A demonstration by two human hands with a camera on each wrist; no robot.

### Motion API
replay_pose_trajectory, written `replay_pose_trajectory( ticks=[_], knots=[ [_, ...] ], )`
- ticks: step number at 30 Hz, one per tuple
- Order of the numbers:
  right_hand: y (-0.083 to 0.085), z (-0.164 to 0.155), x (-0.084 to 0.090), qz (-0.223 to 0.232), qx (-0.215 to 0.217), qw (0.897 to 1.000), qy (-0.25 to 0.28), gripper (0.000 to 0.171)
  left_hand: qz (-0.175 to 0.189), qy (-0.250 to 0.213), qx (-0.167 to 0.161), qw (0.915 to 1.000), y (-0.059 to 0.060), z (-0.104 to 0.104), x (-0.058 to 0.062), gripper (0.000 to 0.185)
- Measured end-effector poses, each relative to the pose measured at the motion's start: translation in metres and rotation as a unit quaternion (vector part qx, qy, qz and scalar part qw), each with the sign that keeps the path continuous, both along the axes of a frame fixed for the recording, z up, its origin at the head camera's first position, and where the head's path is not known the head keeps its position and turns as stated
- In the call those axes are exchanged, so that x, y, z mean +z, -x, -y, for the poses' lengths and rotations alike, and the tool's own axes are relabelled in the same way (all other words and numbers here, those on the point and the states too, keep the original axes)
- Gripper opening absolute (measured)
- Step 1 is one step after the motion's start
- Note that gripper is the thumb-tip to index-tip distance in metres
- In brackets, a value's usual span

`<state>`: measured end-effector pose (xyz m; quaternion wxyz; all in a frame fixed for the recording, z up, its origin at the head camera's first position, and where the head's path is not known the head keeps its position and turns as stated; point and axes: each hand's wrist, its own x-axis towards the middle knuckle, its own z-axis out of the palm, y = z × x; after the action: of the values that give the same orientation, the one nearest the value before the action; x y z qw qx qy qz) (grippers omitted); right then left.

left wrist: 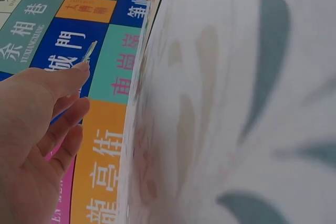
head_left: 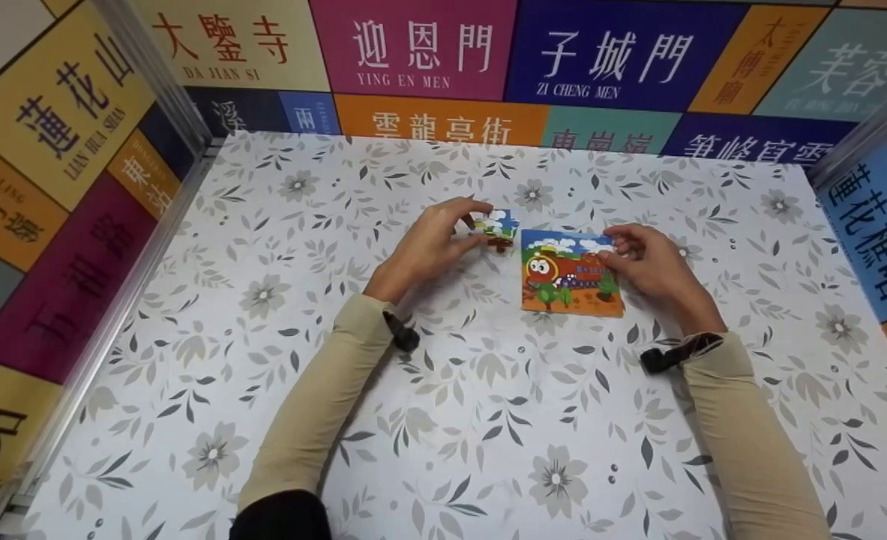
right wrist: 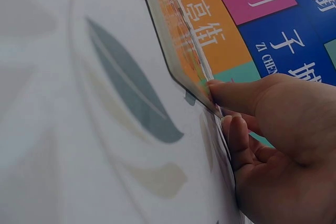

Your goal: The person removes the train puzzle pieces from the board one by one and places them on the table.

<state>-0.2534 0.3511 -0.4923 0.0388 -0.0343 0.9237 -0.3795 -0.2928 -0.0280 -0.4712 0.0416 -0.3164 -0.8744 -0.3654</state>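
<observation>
A square jigsaw puzzle [head_left: 569, 277] with a cartoon red train, clouds and green bushes lies on the table, picture side up. My right hand [head_left: 649, 262] is at its upper right corner; the thumb [right wrist: 236, 97] lies on the picture's edge and the fingers are bent at the rim. Left of the puzzle, my left hand [head_left: 436, 240] pinches a small jigsaw piece [head_left: 503, 221] printed in blue, white, green and brown. Seen from the left wrist, that piece [left wrist: 90, 52] is a thin sliver, edge-on above the thumb, and its printed face is hidden.
A white cloth with grey leaves and flowers covers the table [head_left: 443, 420]. Upright panels [head_left: 413, 45] with coloured blocks and large lettering border the table at the back, left and right.
</observation>
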Motion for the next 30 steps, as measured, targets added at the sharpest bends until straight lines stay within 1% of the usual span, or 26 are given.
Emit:
replay_pose_trajectory(
  ticks=[4, 7, 10, 14, 17, 24, 30],
  knots=[
    [0.0, 0.0, 0.001, 0.003, -0.002, 1.0, 0.001, 0.049, -0.005, -0.006, 0.005, 1.0, 0.002, 0.008, -0.003, 0.049],
    [-0.001, 0.001, 0.001, 0.006, -0.003, 1.0, 0.0, 0.048, 0.0, -0.012, 0.008, 0.9999, 0.004, 0.012, -0.005, 0.05],
    [-0.001, 0.001, 0.0, 0.009, -0.007, 1.0, 0.0, 0.048, 0.007, -0.018, 0.008, 0.9998, 0.007, 0.016, -0.008, 0.047],
    [-0.001, 0.001, -0.001, 0.009, -0.01, 1.0, 0.001, 0.048, 0.023, -0.014, 0.013, 0.9995, 0.009, 0.02, -0.01, 0.045],
    [-0.001, 0.0, -0.002, 0.008, -0.009, 1.0, 0.002, 0.048, 0.034, -0.005, 0.015, 0.9993, 0.01, 0.022, -0.012, 0.045],
    [0.001, -0.001, -0.003, -0.015, 0.004, 1.0, -0.001, 0.048, 0.046, 0.032, 0.027, 0.9981, 0.01, 0.027, -0.013, 0.043],
    [0.0, -0.001, -0.003, -0.014, 0.004, 1.0, 0.003, 0.047, 0.054, 0.049, 0.027, 0.997, 0.012, 0.029, -0.016, 0.043]
  ],
)
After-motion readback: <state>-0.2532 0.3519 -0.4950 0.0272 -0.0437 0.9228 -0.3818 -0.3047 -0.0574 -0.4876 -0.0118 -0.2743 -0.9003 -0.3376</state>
